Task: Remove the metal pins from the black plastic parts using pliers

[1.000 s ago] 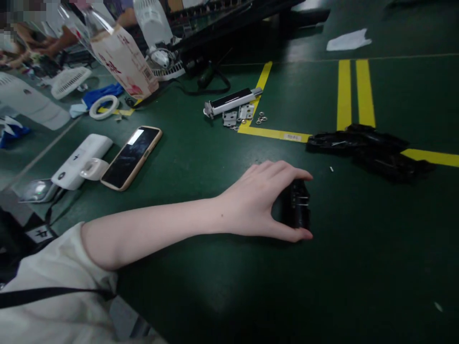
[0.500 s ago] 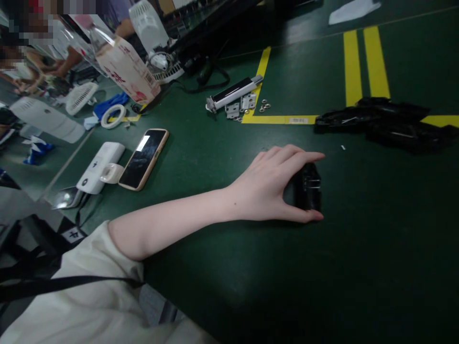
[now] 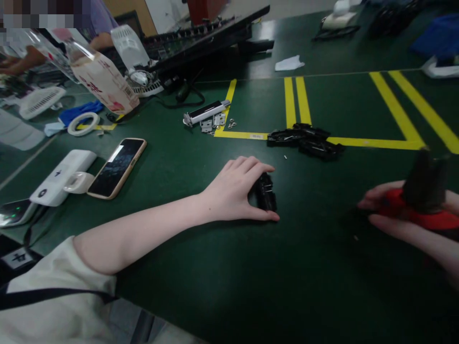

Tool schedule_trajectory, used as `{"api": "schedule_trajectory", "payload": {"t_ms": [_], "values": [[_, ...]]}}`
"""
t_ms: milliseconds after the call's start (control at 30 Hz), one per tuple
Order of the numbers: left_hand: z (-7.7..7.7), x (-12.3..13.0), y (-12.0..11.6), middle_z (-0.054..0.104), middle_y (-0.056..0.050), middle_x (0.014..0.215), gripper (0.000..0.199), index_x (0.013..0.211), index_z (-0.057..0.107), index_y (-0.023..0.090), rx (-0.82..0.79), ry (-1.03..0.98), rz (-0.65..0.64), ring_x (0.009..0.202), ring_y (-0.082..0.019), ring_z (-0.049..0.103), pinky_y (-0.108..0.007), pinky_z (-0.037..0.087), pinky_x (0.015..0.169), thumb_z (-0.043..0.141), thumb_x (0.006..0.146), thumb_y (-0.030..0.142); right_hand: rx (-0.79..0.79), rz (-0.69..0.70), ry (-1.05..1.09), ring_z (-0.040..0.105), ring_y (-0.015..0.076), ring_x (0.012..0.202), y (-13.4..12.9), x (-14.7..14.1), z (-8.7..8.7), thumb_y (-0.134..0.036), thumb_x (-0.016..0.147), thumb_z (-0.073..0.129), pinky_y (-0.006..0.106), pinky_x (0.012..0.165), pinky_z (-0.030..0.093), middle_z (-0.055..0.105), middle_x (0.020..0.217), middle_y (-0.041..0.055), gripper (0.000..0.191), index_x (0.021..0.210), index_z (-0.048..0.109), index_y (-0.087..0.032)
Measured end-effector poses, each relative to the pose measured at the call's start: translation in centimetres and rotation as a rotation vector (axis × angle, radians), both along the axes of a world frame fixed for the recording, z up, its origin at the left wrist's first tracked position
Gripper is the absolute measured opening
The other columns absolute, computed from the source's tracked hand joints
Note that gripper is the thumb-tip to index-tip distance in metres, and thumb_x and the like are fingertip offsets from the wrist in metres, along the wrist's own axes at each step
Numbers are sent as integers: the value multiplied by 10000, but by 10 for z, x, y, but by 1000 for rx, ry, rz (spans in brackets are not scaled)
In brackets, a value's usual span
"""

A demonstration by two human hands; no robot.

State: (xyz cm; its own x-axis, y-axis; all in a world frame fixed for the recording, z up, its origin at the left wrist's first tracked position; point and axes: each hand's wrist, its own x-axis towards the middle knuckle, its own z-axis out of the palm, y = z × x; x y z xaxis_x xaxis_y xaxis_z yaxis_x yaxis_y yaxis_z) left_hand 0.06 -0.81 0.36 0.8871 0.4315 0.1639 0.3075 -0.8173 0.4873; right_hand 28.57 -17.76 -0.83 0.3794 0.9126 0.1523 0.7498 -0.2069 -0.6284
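Observation:
My left hand (image 3: 238, 191) grips a small black part (image 3: 266, 192) between thumb and fingers, on the green table (image 3: 222, 282). At the right edge, my right hand (image 3: 398, 215) is wrapped round red-handled pliers (image 3: 425, 191), whose dark jaws point up; this area is blurred. Whether its fingers also touch something dark on the table is too blurred to tell. Beyond my left hand, several black parts (image 3: 304, 138) lie together across a yellow tape line.
A phone (image 3: 117, 167), a white device (image 3: 62, 177) and a tape roll (image 3: 83, 124) lie at the left, near a bottle (image 3: 103, 79). A white-and-black part (image 3: 206, 112) sits by metal pieces (image 3: 213, 123). Behind, a person's arm (image 3: 102, 41) shows.
The view has swung to the right, and my right hand has come into sight with the red-handled pliers. My left hand still grips the black part.

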Motion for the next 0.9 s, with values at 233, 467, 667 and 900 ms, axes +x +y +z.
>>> {"api": "schedule_trajectory", "payload": {"t_ms": [233,467,667,900], "values": [[-4,1,-3,659,-127,1218,922,1255,614,148,105,38,22,1141,-327,584,-462,437,999,783,656,829,210,-33,678,712,286,1086,9,-39,7,-399,690,790,472,980,596,671,1030,12,416,1070,638,-320],[-6,0,-8,648,-145,1201,1028,1314,609,93,150,58,19,1116,-332,579,-471,451,978,694,675,894,57,213,149,698,308,1084,-3,-39,-6,-473,833,723,492,879,624,672,1151,64,421,1177,552,-301],[-7,0,-13,647,-166,1211,1149,1436,532,58,197,78,5,1084,-337,583,-482,469,952,636,690,925,-18,266,143,719,297,973,0,-48,-2,-436,779,775,432,782,639,684,1132,55,506,1211,540,-319],[-8,0,-14,638,-200,1262,1151,1494,486,48,228,122,5,1127,-368,580,-527,466,971,560,756,929,-124,393,4,695,311,1117,-9,-37,12,-359,890,639,468,887,631,623,1324,97,518,1378,471,-311]]}}
